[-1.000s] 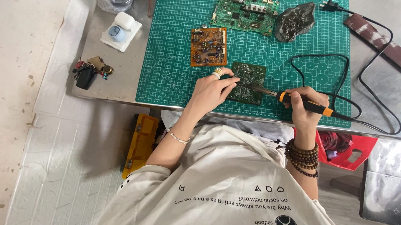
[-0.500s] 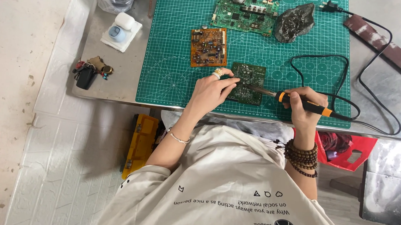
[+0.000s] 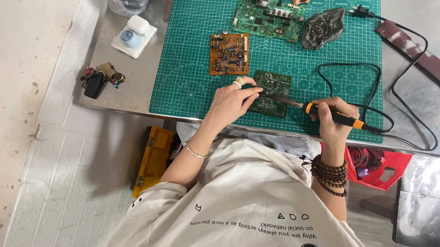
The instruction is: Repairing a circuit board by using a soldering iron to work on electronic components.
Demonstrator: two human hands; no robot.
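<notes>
The left hand (image 3: pixel 234 101) is resting on the near left edge of a small dark green circuit board (image 3: pixel 272 92), its fingers curled and the fingertips pressing the board flat against the green cutting mat (image 3: pixel 194 50); a ring is showing on one finger. The right hand (image 3: pixel 336 114) is closed around the black and orange handle of a soldering iron (image 3: pixel 332 114), held like a pen, with the metal tip lying over the right side of the same board. The iron's black cord (image 3: pixel 379 92) is looping across the mat and off over the bare metal tabletop (image 3: pixel 130 90) to a plug at the mat's far edge.

Just beyond the small board, an orange-brown circuit board (image 3: pixel 228 53) is lying flat, and farther off a larger green circuit board (image 3: pixel 268 18) is sitting beside a crumpled grey lump (image 3: pixel 322 28). To the left of the mat, a bunch of keys (image 3: pixel 99 78) is lying on the tabletop, with a small white case on a cloth (image 3: pixel 133 34) behind it. A long brown strip (image 3: pixel 420 57) is lying to the right of the mat.
</notes>
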